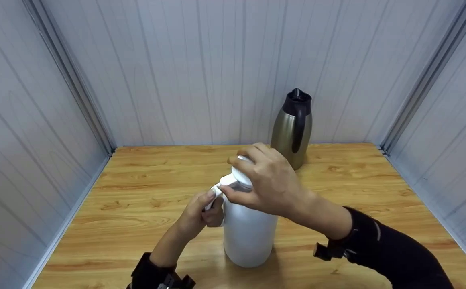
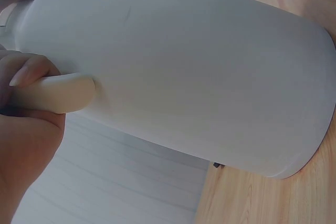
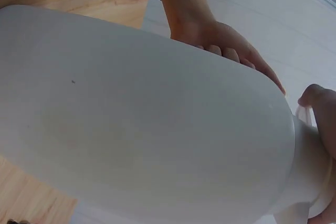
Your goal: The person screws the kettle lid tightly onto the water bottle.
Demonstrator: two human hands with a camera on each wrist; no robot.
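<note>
Head view: I see the white jug (image 1: 249, 233) upright, mid-table (image 1: 144, 192), bare wood all round. Right hand (image 1: 269, 180) clasps its lid (image 1: 241, 176); left hand (image 1: 198, 212) grips the handle (image 1: 216, 192). Steel flask (image 1: 293, 128) stands behind, near the back wall.

Left wrist: fingers (image 2: 26, 72) wrapped round the handle.

Right wrist: jug body fills view; grip unclear.

One white jug (image 1: 249, 230), one steel jug (image 1: 292, 130), two hands (image 1: 271, 182), one table (image 1: 144, 188).

I am looking at a wooden desk (image 1: 136, 188) boxed in by pale grey panelled walls (image 1: 200, 68), with even light falling across it.
</note>
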